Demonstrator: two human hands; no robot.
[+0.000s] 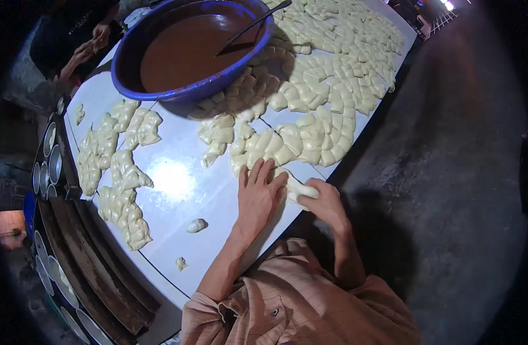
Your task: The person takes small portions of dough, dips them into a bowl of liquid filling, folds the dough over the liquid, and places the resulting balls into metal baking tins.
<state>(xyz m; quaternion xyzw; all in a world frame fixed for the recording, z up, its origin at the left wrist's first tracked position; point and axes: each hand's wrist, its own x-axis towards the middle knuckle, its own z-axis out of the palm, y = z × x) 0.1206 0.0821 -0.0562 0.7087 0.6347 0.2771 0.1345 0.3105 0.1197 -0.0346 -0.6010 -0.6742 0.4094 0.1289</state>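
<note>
Pale, glossy dough pieces point(318, 138) lie pressed side by side on the white tabletop point(218, 198). My left hand point(257, 198) rests at the near edge of this mass, fingers stretched out and touching the dough. Just to its right, my right hand point(327, 207) is closed around the end of a smooth strip of dough point(298, 188), thumb on top. That strip runs back toward my left fingertips, which partly hide where it meets the other pieces. The undersides of my right fingers are hidden.
A blue basin point(201, 92) of brown liquid, with a dark-handled spoon point(252, 29), stands at the far left. More dough clumps point(123, 207) lie left, near a small dough lump point(196, 225). Metal tins point(56, 164) and dark boards point(97, 259) flank the left edge. Another person's hands point(94, 46) show beyond.
</note>
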